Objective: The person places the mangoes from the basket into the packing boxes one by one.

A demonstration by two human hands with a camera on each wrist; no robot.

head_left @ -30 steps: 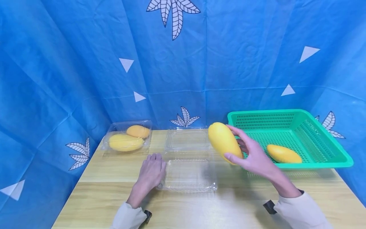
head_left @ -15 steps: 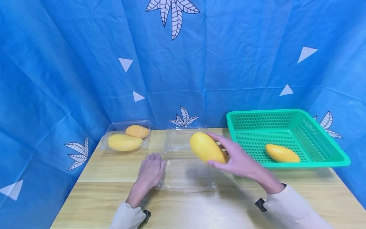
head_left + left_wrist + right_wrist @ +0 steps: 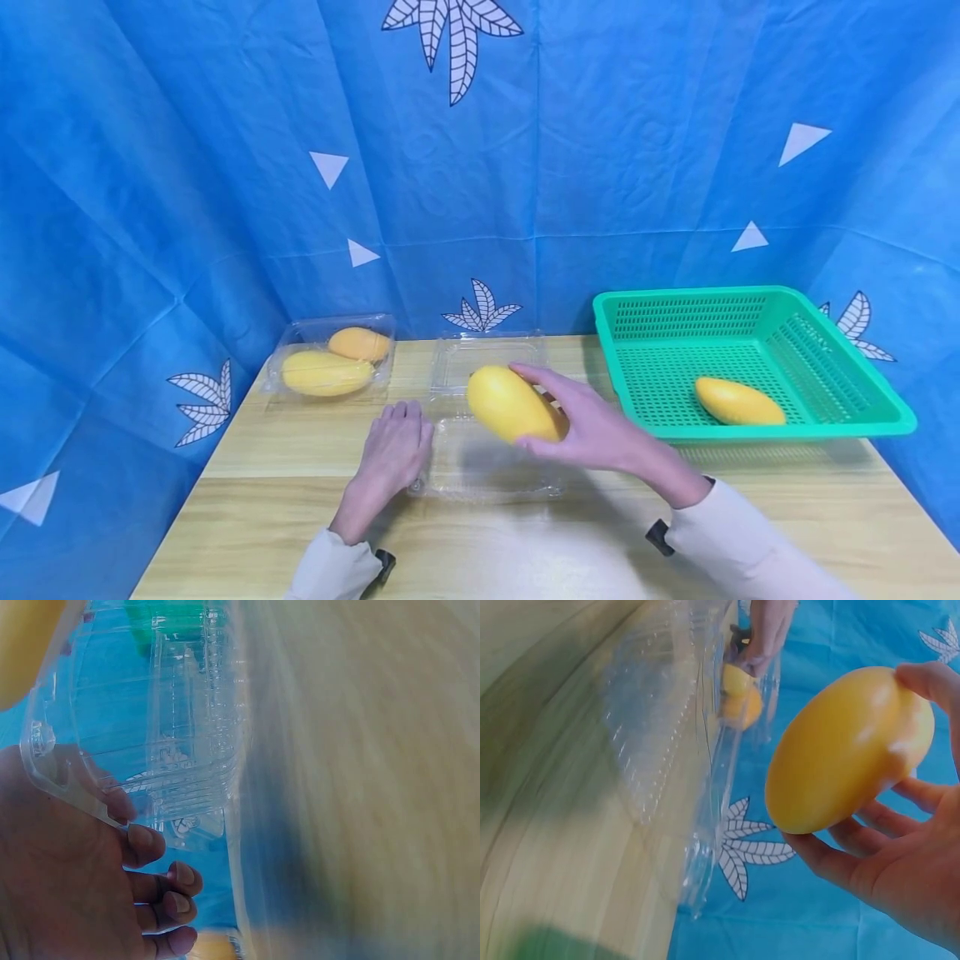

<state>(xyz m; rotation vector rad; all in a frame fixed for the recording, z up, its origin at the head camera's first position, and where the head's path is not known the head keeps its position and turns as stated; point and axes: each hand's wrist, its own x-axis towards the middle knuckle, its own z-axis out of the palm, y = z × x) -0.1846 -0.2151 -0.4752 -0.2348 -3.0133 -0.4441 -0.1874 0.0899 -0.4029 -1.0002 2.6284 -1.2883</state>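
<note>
My right hand (image 3: pixel 592 425) grips a yellow mango (image 3: pixel 513 404) between thumb and fingers. The fruit is held tilted above an open clear plastic clamshell container (image 3: pixel 480 479) and partly hides it. In the right wrist view the mango (image 3: pixel 840 757) shows whole, with fingertips along its side and end. My left hand (image 3: pixel 393 446) is at the container's left edge. From the left wrist, the fingers of that hand (image 3: pixel 82 877) look curled, with the rim of the clear container (image 3: pixel 150 727) pinched at the thumb and index finger.
A green perforated basket (image 3: pixel 757 292) stands at the right with one mango (image 3: pixel 738 402) in it. At the back left, a clear container (image 3: pixel 277 375) holds two mangoes (image 3: pixel 326 373). A blue patterned cloth (image 3: pixel 480 167) hangs behind the wooden table (image 3: pixel 247 517).
My right hand has carried the mango leftward and slightly down, from beside the basket to over the clear container. The left hand has stayed at the container's edge.
</note>
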